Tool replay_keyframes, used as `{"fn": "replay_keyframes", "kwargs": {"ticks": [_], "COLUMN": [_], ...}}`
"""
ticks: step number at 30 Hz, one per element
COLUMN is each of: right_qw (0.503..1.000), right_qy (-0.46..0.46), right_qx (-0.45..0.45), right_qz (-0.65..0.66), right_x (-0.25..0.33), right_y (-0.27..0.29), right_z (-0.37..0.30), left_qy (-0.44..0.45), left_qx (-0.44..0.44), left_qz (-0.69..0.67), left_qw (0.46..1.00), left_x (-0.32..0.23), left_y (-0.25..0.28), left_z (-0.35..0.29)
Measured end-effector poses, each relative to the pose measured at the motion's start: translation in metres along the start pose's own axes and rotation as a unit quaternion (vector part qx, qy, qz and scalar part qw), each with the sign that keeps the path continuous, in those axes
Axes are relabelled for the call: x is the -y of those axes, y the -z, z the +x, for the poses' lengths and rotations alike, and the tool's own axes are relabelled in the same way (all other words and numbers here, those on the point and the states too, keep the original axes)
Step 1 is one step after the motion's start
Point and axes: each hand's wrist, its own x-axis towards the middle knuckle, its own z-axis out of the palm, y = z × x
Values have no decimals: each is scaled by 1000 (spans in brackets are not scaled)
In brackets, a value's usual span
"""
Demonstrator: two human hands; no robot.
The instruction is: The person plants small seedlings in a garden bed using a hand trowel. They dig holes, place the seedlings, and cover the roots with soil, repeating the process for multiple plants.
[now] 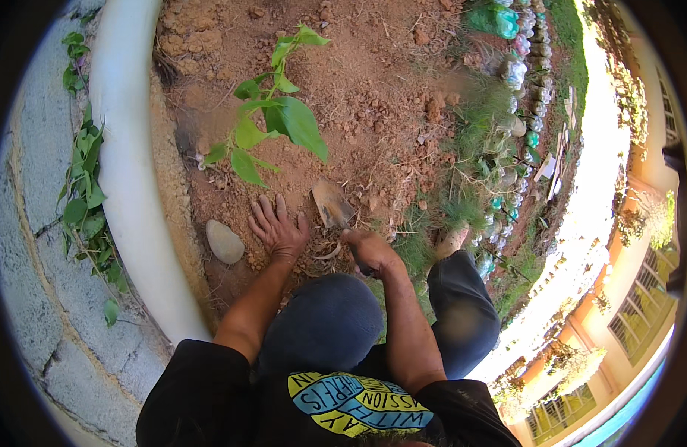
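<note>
My left hand lies flat on the brown soil with its fingers spread. Just beyond it stands a young leafy plant with bright green leaves, leaning to the upper right. In my right hand is the dark handle of a garden trowel. The trowel's blade is dusted with soil and rests on the ground to the right of my left hand. A smooth pale stone sits left of my left hand. Dry leaf bits lie between my two hands.
A white pipe curves along the left, beside a grey block wall with a hanging vine. Plastic bottles line the bed's right border behind grass. My bent knees are close below my hands.
</note>
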Motion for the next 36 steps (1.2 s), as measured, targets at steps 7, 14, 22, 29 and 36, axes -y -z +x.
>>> {"fn": "replay_keyframes", "kwargs": {"ticks": [7,14,22,29,36], "right_qw": [995,970,954,955,951], "right_qy": [35,106,140,133,148], "right_qx": [-84,-177,-215,-230,-255], "right_qz": [-42,-129,-156,-135,-92], "right_x": [-20,-27,-25,-27,-48], "right_y": [-20,-47,-70,-90,-91], "right_z": [-11,-25,-13,-1,28], "left_qy": [-9,-13,36,113,129], "left_qx": [5,-8,107,298,317], "left_qz": [-29,-96,-487,-359,-335], "left_qw": [1000,995,866,877,878], "left_x": [5,4,-17,-29,-36], "left_y": [-2,14,53,22,-5], "left_z": [-4,-2,-4,16,24]}}
